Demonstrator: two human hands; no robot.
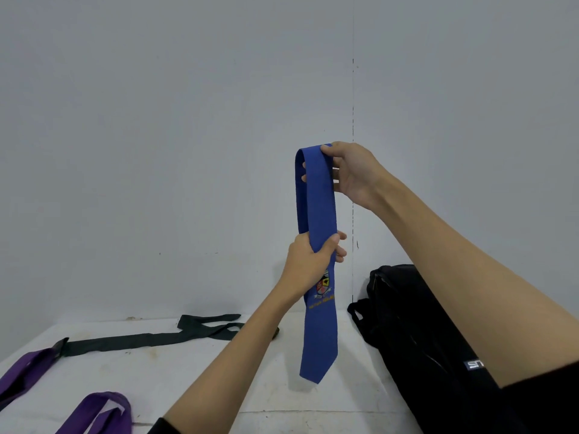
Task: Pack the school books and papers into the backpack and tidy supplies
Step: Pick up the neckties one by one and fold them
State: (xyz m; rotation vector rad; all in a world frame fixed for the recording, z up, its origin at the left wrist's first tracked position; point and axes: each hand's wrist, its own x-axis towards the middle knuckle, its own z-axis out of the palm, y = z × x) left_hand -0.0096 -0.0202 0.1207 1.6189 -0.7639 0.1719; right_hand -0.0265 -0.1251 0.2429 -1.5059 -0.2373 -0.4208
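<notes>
Grey wall fills most of the view, with a thin dark vertical seam right of centre. Below it runs a white table, scuffed and stained in places. A black backpack lies at the table's right end against the wall, its top handle loop pointing left and a small white logo tag showing near the right forearm.

A blue tie is held up in the air above the table, just left of the backpack and not touching it. It is folded over at the top, and its wide pointed end hangs down with an embroidered crest partly visible under the lower hand. The right hand grips the fold at the top, thumb over the front and fingers curled behind the cloth. The left hand is clenched round both layers lower down, above the crest.

A black tie lies flat across the table's left half, its far end doubled back near the wall. Two purple ties sit at the lower left: one touching the black tie's near end, the other looped at the bottom edge.
</notes>
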